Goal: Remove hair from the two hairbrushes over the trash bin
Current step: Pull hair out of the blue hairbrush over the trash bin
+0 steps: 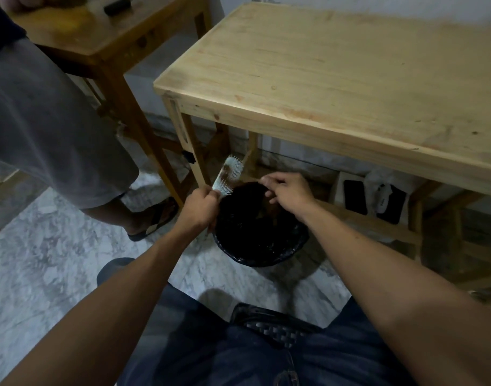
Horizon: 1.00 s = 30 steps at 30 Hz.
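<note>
From the head camera I note my left hand (pixel 201 203) closed around the handle of a pale hairbrush (pixel 228 176), whose bristled head tilts up and away, above the far left rim of the trash bin (pixel 294 246). My right hand (pixel 284 190) hovers over the bin's far side, thumb and forefinger pinched together; whether hair sits between them I cannot tell, the bin's black liner behind being too dark. The bin stands on the marbled floor (pixel 57 246) just beside the leg of a light wooden table (pixel 336 79). I see only one brush. A second person in grey shorts (pixel 43 121) stands to the left, near a darker wooden table (pixel 99 32).
</note>
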Tool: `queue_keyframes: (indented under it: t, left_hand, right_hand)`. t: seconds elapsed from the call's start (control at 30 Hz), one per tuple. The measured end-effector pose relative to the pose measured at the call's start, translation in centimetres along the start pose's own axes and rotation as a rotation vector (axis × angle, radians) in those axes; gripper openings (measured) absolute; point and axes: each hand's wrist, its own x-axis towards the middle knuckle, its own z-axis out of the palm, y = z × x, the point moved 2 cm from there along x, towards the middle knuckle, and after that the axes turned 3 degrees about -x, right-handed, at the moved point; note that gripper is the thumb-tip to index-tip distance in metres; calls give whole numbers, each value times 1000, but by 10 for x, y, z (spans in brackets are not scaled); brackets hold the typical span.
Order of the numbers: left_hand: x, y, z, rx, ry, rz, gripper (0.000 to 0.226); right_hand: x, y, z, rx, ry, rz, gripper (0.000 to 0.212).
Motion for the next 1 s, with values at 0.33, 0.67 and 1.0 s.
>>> queue_keyframes:
  t: [0.33, 0.67, 1.0]
  left_hand:
    - [6, -40, -11, 121, 260, -186, 34]
    - [-4, -10, 4, 117, 124, 92, 25]
    - [-6, 2, 5, 353, 140, 296, 27]
  right_hand:
    - [3, 8, -17, 207, 32, 62, 21]
    - [-2, -4, 8, -350, -302, 143, 86]
    - [-7, -2, 25, 146, -300, 48, 9]
